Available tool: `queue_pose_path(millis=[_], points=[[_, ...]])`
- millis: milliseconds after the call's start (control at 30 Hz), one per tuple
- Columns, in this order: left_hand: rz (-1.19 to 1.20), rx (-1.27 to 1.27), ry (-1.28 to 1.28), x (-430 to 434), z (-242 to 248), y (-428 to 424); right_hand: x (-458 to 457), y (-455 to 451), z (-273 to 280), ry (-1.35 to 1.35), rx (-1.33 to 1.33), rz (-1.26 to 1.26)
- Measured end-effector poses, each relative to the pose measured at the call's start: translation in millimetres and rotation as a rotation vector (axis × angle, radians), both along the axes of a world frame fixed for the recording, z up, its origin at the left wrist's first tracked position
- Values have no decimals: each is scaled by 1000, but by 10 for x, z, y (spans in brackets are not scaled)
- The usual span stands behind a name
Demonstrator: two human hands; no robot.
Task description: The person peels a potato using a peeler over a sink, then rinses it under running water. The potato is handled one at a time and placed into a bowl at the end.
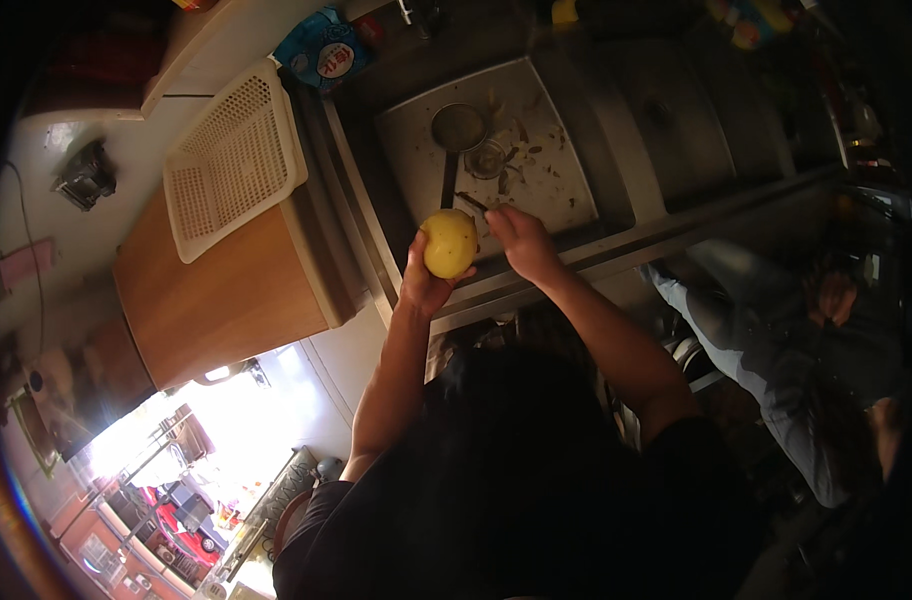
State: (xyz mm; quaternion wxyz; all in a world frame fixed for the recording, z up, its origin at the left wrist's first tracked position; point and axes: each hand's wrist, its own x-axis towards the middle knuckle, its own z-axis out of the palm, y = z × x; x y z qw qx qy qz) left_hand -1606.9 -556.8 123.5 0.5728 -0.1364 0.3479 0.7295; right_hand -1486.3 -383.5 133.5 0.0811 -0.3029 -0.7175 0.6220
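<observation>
Over the near edge of a metal sink [527, 82], my left hand [428, 281] holds a round, peeled yellow potato [450, 244] with small dark spots. My right hand [522, 241] is just right of it, closed around a small dark tool [471, 201], perhaps a peeler or knife; its exact kind cannot be told. The tool's end points up and left, above the potato. Beyond the hands, a round strainer [459, 127] with a dark handle lies in the sink. Next to it is the drain [486, 159], with peel scraps [527, 165] scattered around.
A cream plastic basket [234, 161] rests on a wooden surface [215, 292] at left. A blue packet [324, 52] stands behind the sink beside a faucet [414, 15]. Another basin [673, 112] adjoins at right. Another person [771, 337] is at the right, near the counter.
</observation>
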Motion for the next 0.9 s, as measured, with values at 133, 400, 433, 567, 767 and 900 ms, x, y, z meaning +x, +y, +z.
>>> queue_pose_path(millis=[133,400,433,567,767,900], points=[[9,-15,130,30,-20,14,23,-60,-87,44,79,6],[-12,93,39,-21,-8,-8,40,1,-233,5,-11,-29],[-10,101,2,-39,-24,2,80,-72,-177,112,-66,-18],[-40,-128,118,-11,-118,89,99,-309,31,213,-291,23],[-192,-245,583,-60,-55,100,34,-288,11,280,-359,-94],[-444,-324,1086,-45,114,75,74,-216,-29,208,-502,-90]])
